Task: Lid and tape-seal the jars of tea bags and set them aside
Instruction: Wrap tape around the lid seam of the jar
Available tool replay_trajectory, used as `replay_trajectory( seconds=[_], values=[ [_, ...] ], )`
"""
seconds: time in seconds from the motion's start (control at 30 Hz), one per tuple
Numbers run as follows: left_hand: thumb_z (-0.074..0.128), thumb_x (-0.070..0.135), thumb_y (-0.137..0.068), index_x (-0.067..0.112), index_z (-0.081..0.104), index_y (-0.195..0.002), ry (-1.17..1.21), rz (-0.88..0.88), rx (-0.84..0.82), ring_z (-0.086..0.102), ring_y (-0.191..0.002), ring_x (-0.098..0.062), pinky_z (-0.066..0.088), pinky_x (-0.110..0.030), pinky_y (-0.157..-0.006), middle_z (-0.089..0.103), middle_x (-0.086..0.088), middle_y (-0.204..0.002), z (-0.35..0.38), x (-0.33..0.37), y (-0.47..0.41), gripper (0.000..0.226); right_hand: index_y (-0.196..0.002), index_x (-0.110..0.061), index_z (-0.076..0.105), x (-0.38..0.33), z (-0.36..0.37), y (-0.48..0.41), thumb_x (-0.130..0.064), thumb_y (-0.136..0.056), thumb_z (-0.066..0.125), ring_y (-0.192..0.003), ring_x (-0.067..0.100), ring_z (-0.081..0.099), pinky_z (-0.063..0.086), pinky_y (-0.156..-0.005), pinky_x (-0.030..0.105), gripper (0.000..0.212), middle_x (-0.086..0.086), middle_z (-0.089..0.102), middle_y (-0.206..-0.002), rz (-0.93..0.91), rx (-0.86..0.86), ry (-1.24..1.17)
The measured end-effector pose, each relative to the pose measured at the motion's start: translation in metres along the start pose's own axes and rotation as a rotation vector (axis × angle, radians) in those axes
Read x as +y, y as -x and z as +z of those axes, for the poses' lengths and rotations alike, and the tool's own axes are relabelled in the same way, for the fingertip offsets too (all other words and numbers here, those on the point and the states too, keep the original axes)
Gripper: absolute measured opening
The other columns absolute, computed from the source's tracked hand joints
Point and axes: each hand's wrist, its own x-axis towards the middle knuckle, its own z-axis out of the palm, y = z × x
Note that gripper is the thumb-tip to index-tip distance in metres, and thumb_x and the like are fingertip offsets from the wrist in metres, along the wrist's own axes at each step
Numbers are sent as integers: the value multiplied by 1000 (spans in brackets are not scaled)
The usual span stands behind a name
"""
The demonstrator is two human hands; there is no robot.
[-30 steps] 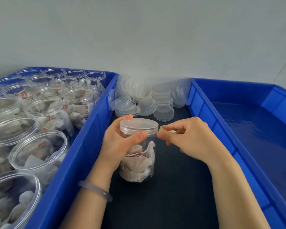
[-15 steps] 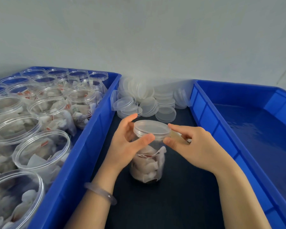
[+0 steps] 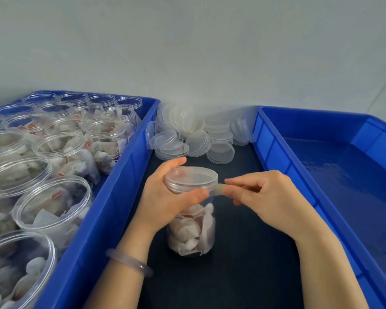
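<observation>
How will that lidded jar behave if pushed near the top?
Probably light: the lidded jar holds only tea bags. Taller than wide, so a push at the lid may tip it. Its smooth clear wall likely slips in a loose grip.

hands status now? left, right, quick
Left hand: grips the lidded clear plastic jar of tea bags.
Right hand: pinches a translucent tape strip against that jar.
</observation>
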Motion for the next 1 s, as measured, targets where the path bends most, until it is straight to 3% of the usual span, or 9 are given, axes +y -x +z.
replay_trajectory(
  seconds=[0.13, 0.27, 0.43, 0.6, 0.67, 0.77, 0.87, 0.93, 1.0],
  values=[
    [78, 50, -40, 28, 59, -117, 103, -23, -73, 66, -94, -3, 52, -19, -77, 66, 6, -107, 1, 2, 2, 82, -91, -58, 65, 2, 3, -1, -77, -47, 52, -64, -11, 55, 38, -59, 13, 50, -38, 61, -72, -18, 103, -37],
    [80, 44, -42, 25, 61, -113, 208, -12, -89, 68, -94, -14, 54, -23, -75, 72, 1, -100, 0, 3, 1, 77, -100, -48, 69, 2, 3, -3, -77, -51, 52, -70, -5, 61, 46, -62, 17, 59, -26, 68, -78, -51, 85, -44],
    [90, 52, -35, 24, 56, -124, 281, -36, -154, 67, -102, -19, 53, -23, -79, 71, 0, -108, -3, -1, 1, 99, -109, -46, 67, 5, 9, -6, -81, -51, 49, -68, 1, 56, 50, -65, 27, 71, -14, 64, -75, -61, 45, 1],
    [86, 69, -21, 36, 39, -130, 232, -18, -169, 61, -109, -9, 51, -21, -80, 56, -2, -118, 6, 0, -2, 123, -137, -45, 43, 13, 13, -13, -78, -61, 44, -67, -7, 50, 36, -68, 14, 83, -27, 53, -77, -59, -141, 2],
    [86, 63, -24, 33, 43, -123, 201, 16, -91, 61, -103, -8, 50, -19, -79, 57, 1, -110, 11, -1, -4, 113, -135, -44, 47, 15, 16, -15, -73, -65, 46, -68, -11, 51, 36, -65, 12, 75, -32, 54, -82, -82, -95, -55],
    [81, 54, -39, 30, 51, -116, 119, 47, 13, 62, -103, -4, 50, -16, -80, 63, 7, -111, 12, -3, -5, 85, -129, -53, 49, 17, 21, -18, -63, -73, 54, -88, -10, 54, 42, -67, 8, 57, -35, 58, -104, -89, -27, -78],
    [85, 63, -37, 33, 45, -127, -53, 79, -9, 51, -114, 4, 45, -10, -89, 53, 14, -125, 13, -3, -8, 104, -114, -67, 47, 14, 27, -17, -49, -82, 63, -96, -17, 51, 39, -78, 3, 40, -44, 54, -96, -144, 44, -52],
    [82, 65, -34, 35, 41, -131, -87, 89, 40, 50, -113, 5, 45, -12, -89, 51, 12, -125, 13, -2, -9, 109, -126, -58, 45, 13, 30, -16, -46, -84, 60, -98, -11, 52, 40, -84, 9, 46, -38, 53, -101, -158, 51, -13],
    [80, 62, -37, 36, 41, -130, -68, 116, 71, 54, -104, 8, 46, -8, -82, 56, 13, -115, 11, -2, -9, 104, -133, -49, 44, 14, 27, -15, -46, -83, 59, -96, -12, 53, 41, -80, 5, 52, -41, 54, -98, -158, 31, 9]
  ],
)
